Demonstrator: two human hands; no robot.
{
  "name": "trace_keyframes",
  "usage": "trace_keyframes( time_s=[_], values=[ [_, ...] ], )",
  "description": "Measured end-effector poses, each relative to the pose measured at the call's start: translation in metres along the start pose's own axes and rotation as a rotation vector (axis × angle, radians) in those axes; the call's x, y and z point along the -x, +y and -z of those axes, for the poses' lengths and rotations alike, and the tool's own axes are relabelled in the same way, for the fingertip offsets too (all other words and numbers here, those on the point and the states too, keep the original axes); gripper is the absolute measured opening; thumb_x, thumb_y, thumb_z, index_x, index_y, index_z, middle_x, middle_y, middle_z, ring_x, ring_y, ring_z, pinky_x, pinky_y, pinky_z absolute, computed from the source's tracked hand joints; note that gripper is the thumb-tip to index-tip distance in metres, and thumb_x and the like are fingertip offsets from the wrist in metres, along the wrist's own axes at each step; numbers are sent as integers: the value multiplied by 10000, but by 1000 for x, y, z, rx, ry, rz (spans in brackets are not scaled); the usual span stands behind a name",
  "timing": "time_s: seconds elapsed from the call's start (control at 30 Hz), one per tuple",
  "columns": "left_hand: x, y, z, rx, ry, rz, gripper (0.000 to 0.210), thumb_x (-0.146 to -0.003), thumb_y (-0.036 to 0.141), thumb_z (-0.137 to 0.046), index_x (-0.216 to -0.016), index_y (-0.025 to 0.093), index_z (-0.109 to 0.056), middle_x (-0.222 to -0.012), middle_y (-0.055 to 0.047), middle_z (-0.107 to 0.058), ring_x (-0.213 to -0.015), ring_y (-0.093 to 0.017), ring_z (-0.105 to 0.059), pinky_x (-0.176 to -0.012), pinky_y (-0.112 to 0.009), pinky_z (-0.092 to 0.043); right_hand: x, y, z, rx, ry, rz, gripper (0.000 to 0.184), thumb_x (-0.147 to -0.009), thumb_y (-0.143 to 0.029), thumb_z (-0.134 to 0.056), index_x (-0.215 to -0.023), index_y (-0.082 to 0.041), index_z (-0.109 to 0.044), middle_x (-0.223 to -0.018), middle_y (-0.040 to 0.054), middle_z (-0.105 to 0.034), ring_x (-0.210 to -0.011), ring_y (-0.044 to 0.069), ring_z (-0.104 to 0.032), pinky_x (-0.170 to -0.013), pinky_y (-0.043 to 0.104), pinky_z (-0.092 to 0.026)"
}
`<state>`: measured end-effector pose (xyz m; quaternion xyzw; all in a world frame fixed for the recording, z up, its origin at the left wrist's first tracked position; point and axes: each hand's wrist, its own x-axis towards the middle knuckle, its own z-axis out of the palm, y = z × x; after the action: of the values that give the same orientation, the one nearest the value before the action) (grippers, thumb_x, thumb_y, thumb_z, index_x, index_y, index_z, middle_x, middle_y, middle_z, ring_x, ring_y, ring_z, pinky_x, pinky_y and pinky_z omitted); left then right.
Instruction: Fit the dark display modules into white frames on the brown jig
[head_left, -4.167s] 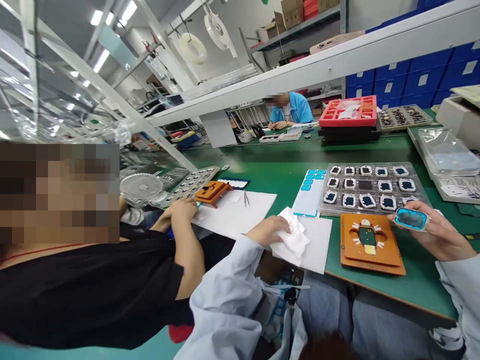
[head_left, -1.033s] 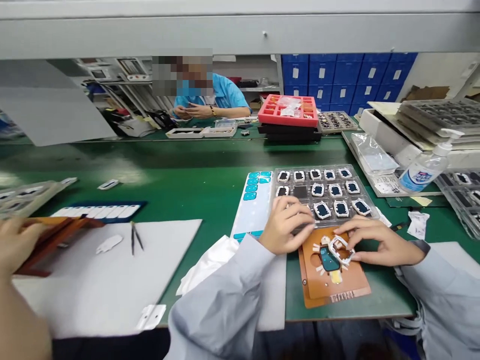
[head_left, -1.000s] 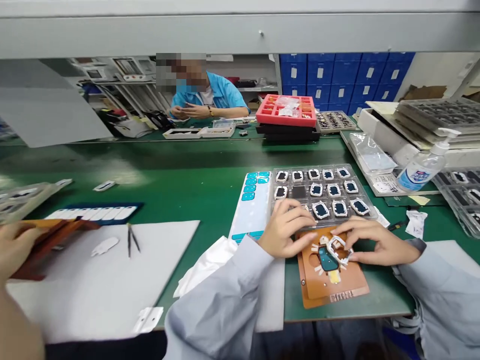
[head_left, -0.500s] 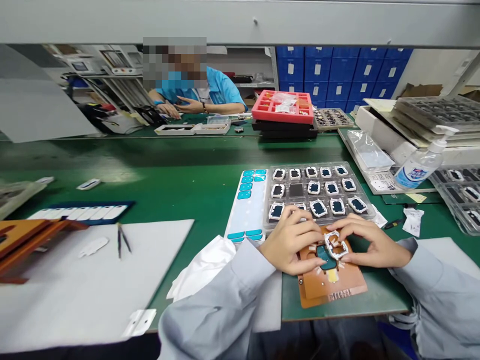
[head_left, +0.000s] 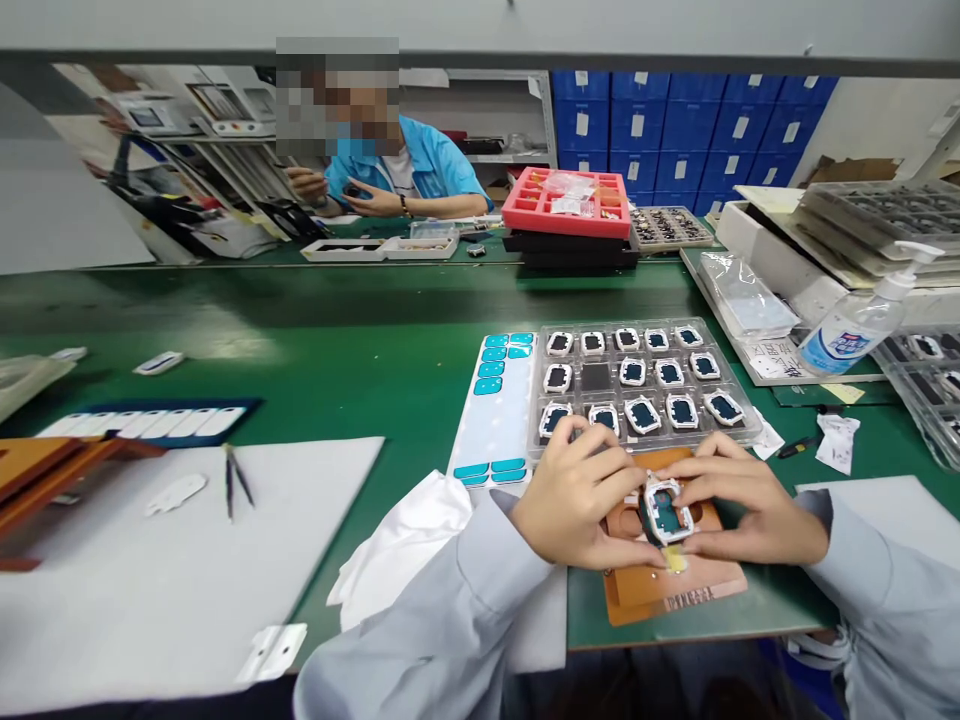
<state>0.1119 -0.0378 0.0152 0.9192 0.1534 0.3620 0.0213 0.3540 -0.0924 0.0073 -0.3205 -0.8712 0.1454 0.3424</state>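
Sleeves (head_left: 435,610) of pale grey-blue reach over the near edge of the green bench (head_left: 337,370) toward an orange fixture (head_left: 701,578). Over the middle of that fixture is a white frame (head_left: 654,512); I can't tell whether it is fully seated there. It's a rounded rectangle with the opening facing up and dark green showing through. Its long axis runs from the fixture's near side to its far side, the far end leaning slightly left, roughly in line with the fixture's side edges.

The left hand (head_left: 574,495) comes in from the fixture's left, pinching that side of the frame, thumb by the near corner and bent fingers by the far one. The right hand (head_left: 754,512) pinches the opposite side from the fixture's right, thumb and forefinger set apart along it. A yellow patch (head_left: 676,560) shows on the fixture just past the frame's near end.

Just beyond the fixture lies a clear tray (head_left: 581,398) of white pieces (head_left: 643,413). Left of the fixture I see a sheet (head_left: 487,425) with blue stickers (head_left: 489,385), a crumpled white cloth (head_left: 405,535) and, well apart, tweezers (head_left: 230,485). Beyond it to the right stands a pump bottle (head_left: 847,335).
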Motion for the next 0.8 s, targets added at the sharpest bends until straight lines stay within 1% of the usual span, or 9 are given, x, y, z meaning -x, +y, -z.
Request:
trace_keyframes(
  time_s=[0.13,0.27,0.37,0.43,0.57,0.8],
  values=[
    [-1,7,1,-41,16,9,564,-715,734,-665,-834,183,-660,-736,-24,-695,-812,-222,-566,-846,-450,-314,-1,-6,-6,40,22,19,287,-835,-448,-742,-998,-222,-673,-1146,123,-736,-856,230,-536,-762,406,-486],
    [-1,8,1,-55,0,27,516,-760,704,-635,-807,191,-667,-728,-30,-692,-815,-229,-564,-856,-465,-301,-2,-7,-5,44,9,32,285,-855,-461,-717,-994,-218,-669,-1170,131,-725,-860,230,-551,-768,413,-466],
    [0,8,1,-56,-11,25,522,-761,705,-635,-850,193,-682,-769,-39,-704,-831,-234,-563,-854,-465,-302,-1,-6,-3,37,-5,6,348,-854,-509,-698,-1056,-226,-676,-1191,126,-710,-912,242,-565,-802,423,-460],
    [0,8,2,-55,-13,21,542,-754,716,-638,-895,195,-689,-807,-48,-715,-851,-241,-563,-856,-466,-305,-2,-5,-3,26,2,-8,374,-862,-515,-686,-1096,-224,-666,-1166,123,-713,-938,246,-581,-812,421,-456],
    [0,9,2,-54,-12,16,518,-767,696,-639,-905,200,-693,-840,-52,-725,-871,-248,-564,-867,-475,-302,-3,-5,-1,28,7,-2,318,-872,-470,-692,-1068,-222,-662,-1108,110,-726,-919,237,-580,-788,401,-455],
    [-1,10,3,-46,-2,19,539,-739,692,-676,-902,178,-692,-803,-43,-722,-852,-250,-570,-850,-471,-298,-3,-8,-2,20,25,6,263,-880,-447,-691,-1006,-220,-655,-1106,106,-721,-897,233,-540,-775,400,-457]
  ],
)
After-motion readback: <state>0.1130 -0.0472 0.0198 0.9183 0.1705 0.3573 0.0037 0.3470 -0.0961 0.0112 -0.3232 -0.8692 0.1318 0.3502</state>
